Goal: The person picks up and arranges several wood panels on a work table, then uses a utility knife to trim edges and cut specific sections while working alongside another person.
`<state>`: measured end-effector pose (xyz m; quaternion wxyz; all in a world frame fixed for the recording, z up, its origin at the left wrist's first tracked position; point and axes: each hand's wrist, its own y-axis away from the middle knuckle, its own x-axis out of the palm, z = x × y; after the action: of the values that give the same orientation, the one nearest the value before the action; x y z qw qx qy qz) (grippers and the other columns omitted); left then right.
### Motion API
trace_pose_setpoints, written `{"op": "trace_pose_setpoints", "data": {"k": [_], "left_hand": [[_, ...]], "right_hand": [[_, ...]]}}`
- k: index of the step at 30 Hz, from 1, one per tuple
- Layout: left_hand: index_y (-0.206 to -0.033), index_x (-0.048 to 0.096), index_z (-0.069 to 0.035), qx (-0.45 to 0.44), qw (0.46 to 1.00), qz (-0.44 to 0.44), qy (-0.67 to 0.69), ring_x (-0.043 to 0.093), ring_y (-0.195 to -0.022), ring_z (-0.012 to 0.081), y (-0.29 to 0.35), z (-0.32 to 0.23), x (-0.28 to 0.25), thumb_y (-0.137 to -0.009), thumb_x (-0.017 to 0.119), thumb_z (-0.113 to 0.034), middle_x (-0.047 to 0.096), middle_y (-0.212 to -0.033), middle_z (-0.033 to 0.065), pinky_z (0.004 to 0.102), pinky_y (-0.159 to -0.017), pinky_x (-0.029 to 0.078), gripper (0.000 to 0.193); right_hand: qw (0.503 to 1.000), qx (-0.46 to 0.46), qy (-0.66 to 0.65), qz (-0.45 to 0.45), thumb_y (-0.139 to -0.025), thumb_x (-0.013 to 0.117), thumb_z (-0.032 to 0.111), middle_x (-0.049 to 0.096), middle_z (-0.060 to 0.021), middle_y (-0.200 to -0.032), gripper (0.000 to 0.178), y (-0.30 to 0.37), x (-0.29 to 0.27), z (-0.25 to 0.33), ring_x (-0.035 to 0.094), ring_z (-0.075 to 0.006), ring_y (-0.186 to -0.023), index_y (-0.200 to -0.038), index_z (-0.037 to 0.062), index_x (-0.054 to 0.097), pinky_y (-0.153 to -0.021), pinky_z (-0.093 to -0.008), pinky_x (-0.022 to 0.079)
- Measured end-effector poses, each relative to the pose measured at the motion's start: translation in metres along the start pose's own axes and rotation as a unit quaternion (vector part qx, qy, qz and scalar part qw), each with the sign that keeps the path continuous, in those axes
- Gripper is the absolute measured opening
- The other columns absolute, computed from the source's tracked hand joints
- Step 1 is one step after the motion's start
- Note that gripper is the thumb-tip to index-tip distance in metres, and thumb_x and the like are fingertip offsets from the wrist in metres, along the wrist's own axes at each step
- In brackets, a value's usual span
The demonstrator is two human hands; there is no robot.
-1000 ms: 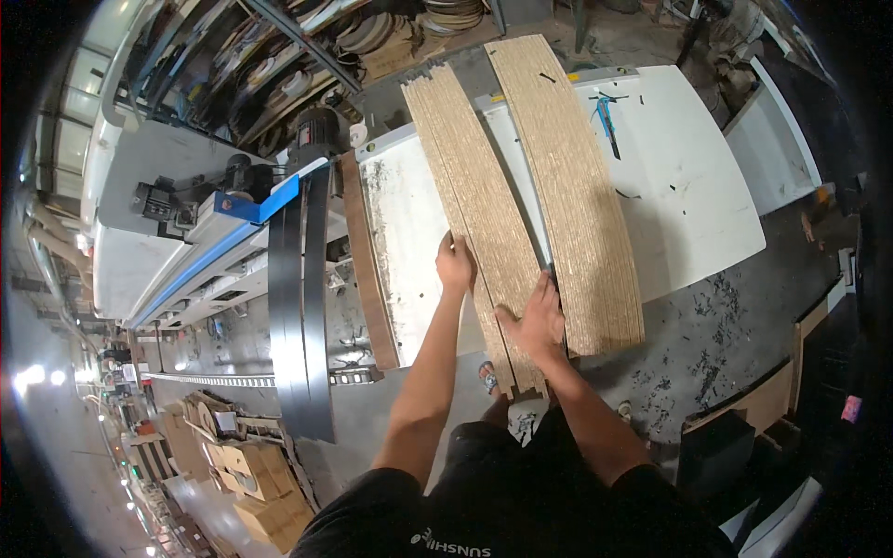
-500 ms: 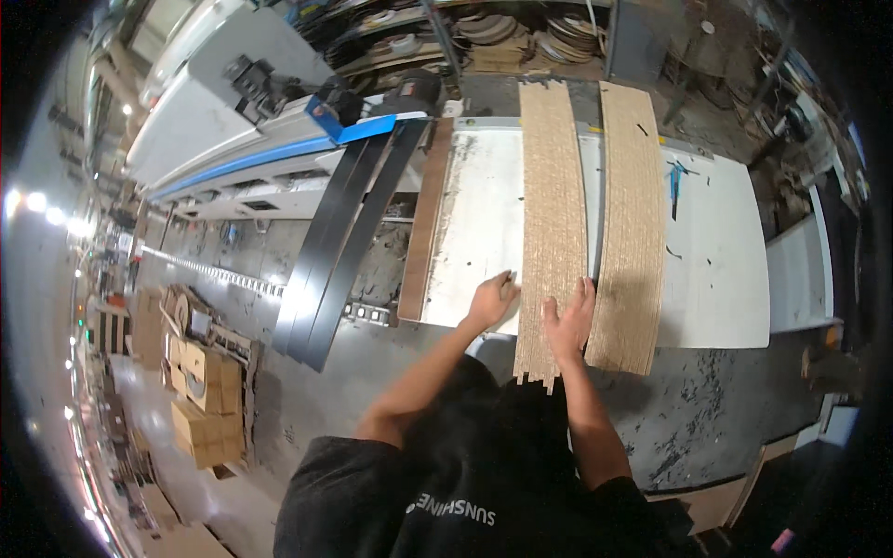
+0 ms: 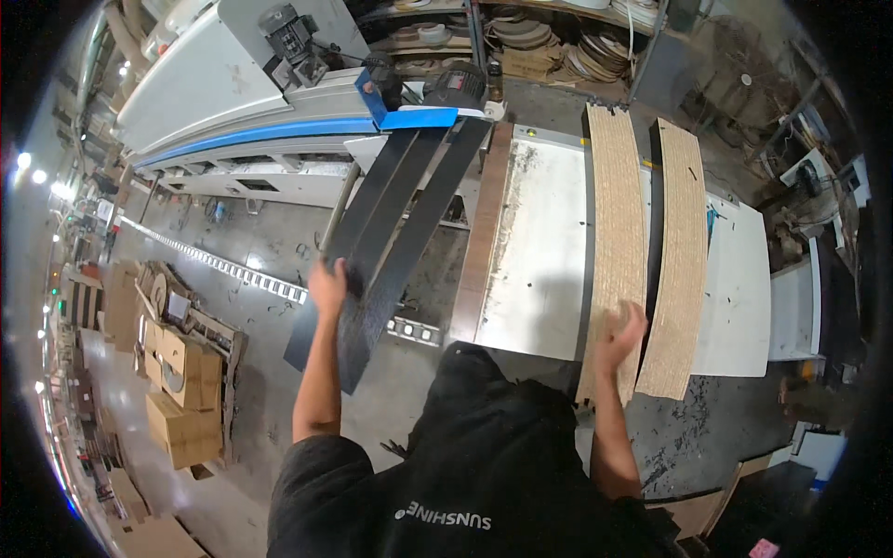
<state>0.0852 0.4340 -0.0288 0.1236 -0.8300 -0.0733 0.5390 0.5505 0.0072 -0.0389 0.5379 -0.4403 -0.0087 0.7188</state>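
My left hand is over the left edge of long dark boards, its thumb and fingers apart; whether it touches them I cannot tell. The boards slope away to the blue guide of a machine. My right hand is at the near part of a stack of long narrow boards, whose pale chipboard edges face up. Its fingers are loosely bent and apart, with nothing between them. A second similar stack stands just right of it, with a dark face along its left side.
Both stacks rest on a white table with a brown strip along its left side. A white machine with a blue rail stands far left. Cardboard boxes sit on a pallet at left. Shelves with rolled edging are behind.
My left hand has gone from the white table's near edge leftward to the dark boards. My right hand has shifted from the gap between the stacks onto the left stack. The view has turned left.
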Motion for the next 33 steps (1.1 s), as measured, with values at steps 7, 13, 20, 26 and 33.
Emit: {"op": "trace_pose_setpoints", "data": {"k": [7,13,20,26,33], "left_hand": [[-0.123,0.073,0.003,-0.108,0.966,0.232,-0.039,0.068,-0.118,0.0458,-0.076,0.043,0.04,-0.096,0.05,-0.078,0.074,-0.118,0.0287,0.0522,-0.101,0.052,0.089],[-0.127,0.074,0.0,-0.142,0.959,0.242,0.034,0.067,-0.12,0.0456,-0.078,0.055,0.016,-0.093,0.052,-0.08,0.073,-0.12,0.0296,0.0508,-0.104,0.051,0.09],[-0.138,0.066,0.001,-0.074,0.957,0.279,0.011,0.064,-0.125,0.0493,-0.035,0.005,0.039,-0.095,0.05,-0.08,0.069,-0.128,0.032,0.0543,-0.107,0.049,0.093],[-0.135,0.067,0.003,-0.113,0.938,0.325,0.036,0.061,-0.13,0.0461,-0.034,-0.008,0.031,-0.094,0.051,-0.079,0.067,-0.132,0.0314,0.0523,-0.111,0.045,0.093],[-0.122,0.069,0.005,0.053,0.967,0.234,0.09,0.064,-0.111,0.0527,0.032,-0.035,0.032,-0.1,0.062,-0.051,0.066,-0.118,0.032,0.0565,-0.097,0.051,0.061]], "right_hand": [[0.845,0.262,-0.363,0.292,-0.099,0.074,0.036,0.069,-0.0147,-0.13,0.05,0.047,0.191,0.143,0.067,-0.0237,-0.114,-0.134,0.0021,0.062,-0.1,-0.0374,0.053],[0.687,0.464,-0.419,0.371,-0.101,0.07,0.043,0.063,-0.0126,-0.138,0.057,0.053,0.22,0.213,0.062,-0.0245,-0.122,-0.141,0.0029,0.058,-0.104,-0.0372,0.05],[0.616,0.493,-0.417,0.452,-0.097,0.069,0.058,0.05,-0.0153,-0.156,0.083,0.056,0.259,0.255,0.05,-0.0305,-0.139,-0.154,0.0036,0.046,-0.118,-0.046,0.04],[0.513,0.579,-0.484,0.409,-0.081,0.072,0.081,0.04,-0.0177,-0.164,0.123,0.078,0.3,0.298,0.044,-0.0339,-0.145,-0.167,0.0097,0.023,-0.12,-0.0494,0.036],[0.461,0.575,-0.538,0.409,-0.086,0.066,0.082,0.059,-0.0097,-0.148,0.1,0.089,0.317,0.302,0.059,-0.026,-0.122,-0.155,0.0122,0.05,-0.103,-0.0461,0.046]]}}
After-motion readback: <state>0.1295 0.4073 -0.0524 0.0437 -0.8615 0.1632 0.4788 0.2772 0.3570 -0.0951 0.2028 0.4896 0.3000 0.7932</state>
